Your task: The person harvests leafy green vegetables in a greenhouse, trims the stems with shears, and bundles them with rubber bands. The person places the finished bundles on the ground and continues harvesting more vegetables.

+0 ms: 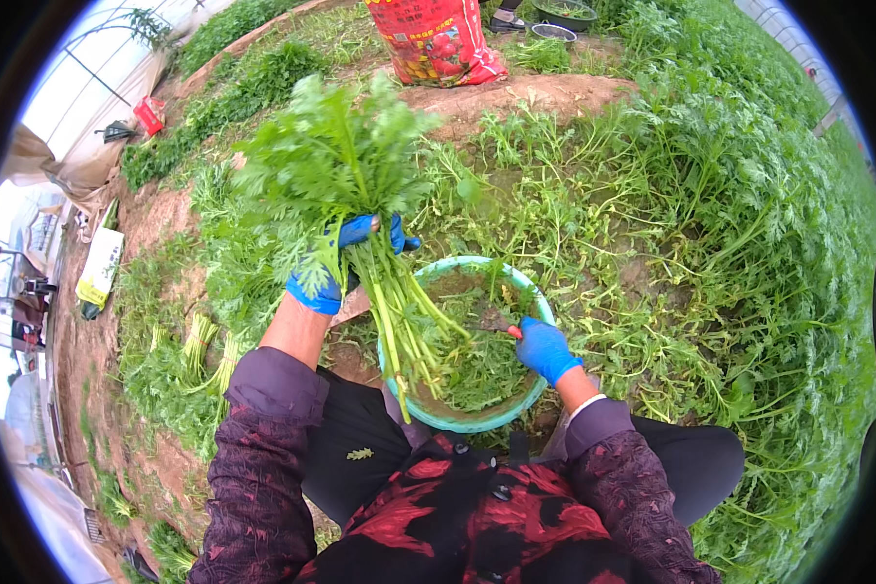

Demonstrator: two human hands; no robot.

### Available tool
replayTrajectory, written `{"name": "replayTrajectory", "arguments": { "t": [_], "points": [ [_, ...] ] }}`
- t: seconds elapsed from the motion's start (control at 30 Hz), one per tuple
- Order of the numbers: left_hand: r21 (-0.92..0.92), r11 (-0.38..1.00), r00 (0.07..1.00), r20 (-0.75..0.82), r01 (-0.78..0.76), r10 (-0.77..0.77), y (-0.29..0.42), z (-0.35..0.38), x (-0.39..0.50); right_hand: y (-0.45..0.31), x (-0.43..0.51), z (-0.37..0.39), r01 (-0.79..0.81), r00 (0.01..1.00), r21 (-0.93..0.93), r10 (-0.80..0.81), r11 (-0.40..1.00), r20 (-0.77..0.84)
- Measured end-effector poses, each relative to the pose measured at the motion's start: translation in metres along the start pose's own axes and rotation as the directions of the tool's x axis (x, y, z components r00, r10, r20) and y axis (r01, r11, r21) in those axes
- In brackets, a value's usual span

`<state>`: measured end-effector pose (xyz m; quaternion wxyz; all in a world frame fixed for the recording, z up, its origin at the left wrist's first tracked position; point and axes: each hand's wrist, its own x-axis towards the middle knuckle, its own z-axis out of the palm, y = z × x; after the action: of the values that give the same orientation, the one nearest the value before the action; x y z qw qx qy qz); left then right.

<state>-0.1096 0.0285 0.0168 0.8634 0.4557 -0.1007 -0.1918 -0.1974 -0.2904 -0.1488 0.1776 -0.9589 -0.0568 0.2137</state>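
Note:
My left hand (336, 255), in a blue glove with a torn fingertip, grips a thick bunch of leafy greens (336, 160) by the stems. The leaves point away from me, and the cut stem ends (409, 365) hang over a turquoise plastic basin (531, 394). Over the basin's right side, my right hand (547, 352), also gloved in blue, holds a tool by its red handle (515, 332). Its flat blade (489, 319) reaches leftward over the basin, partly hard to make out. Loose leaf trimmings (485, 376) lie inside the basin, which stands before my knees.
Bundled greens (201, 339) lie at my left. Dense uncut plants (774, 182) grow along the right. A red printed sack (438, 44) stands ahead, near another person's shoe (507, 23) and a dark basin (566, 14). A vehicle (18, 299) is at far left.

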Motion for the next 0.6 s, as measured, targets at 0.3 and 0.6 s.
{"name": "replayTrajectory", "arguments": {
  "t": [0.3, 0.6],
  "points": [
    [0.146, 0.989, 0.963, -0.257, -0.039, 0.076, -0.005, 0.012, -0.012, -0.004, -0.062, -0.063, 0.174, 0.985, 0.920, -0.058, 0.350, -0.164],
    [0.156, 0.987, 0.909, -0.406, -0.036, 0.098, 0.003, 0.036, -0.006, -0.054, -0.042, -0.052, 0.262, 0.924, 0.900, -0.358, 0.347, -0.131]
  ]
}}
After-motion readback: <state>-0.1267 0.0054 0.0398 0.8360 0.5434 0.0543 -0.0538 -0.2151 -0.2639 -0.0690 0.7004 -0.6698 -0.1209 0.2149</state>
